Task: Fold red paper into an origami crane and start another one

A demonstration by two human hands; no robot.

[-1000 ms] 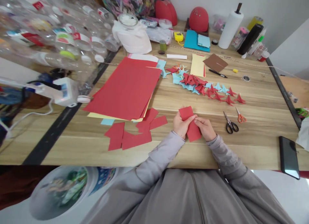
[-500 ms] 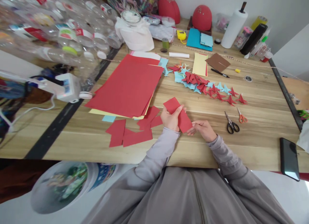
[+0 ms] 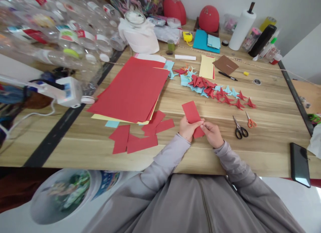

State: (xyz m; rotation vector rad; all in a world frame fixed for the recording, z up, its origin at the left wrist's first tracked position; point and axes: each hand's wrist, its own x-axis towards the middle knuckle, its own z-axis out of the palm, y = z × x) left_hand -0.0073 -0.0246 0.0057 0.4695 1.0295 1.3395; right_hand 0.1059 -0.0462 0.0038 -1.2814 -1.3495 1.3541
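A narrow red paper strip (image 3: 191,111) is held between my two hands above the front of the table. My left hand (image 3: 187,128) grips it from the left, thumb laid across its face. At its right edge, my right hand (image 3: 212,134) pinches the paper between thumb and fingertips. Several red paper pieces (image 3: 142,144) lie to the left, partly overlapping. Behind them is a stack of large red sheets (image 3: 132,89) with yellow paper showing underneath. Folded red and blue paper cranes (image 3: 208,85) spread across the table beyond my hands.
Black-handled scissors (image 3: 240,128) and orange-handled scissors (image 3: 250,121) lie to the right. A phone (image 3: 300,164) rests near the right front edge. Plastic bottles (image 3: 85,39) crowd the back left. A bucket (image 3: 62,196) stands below the table's front edge.
Both hands have come closer together, and the left has shifted right with the paper strip, which now stands more upright. My right hand's grip has moved up along the strip's edge.
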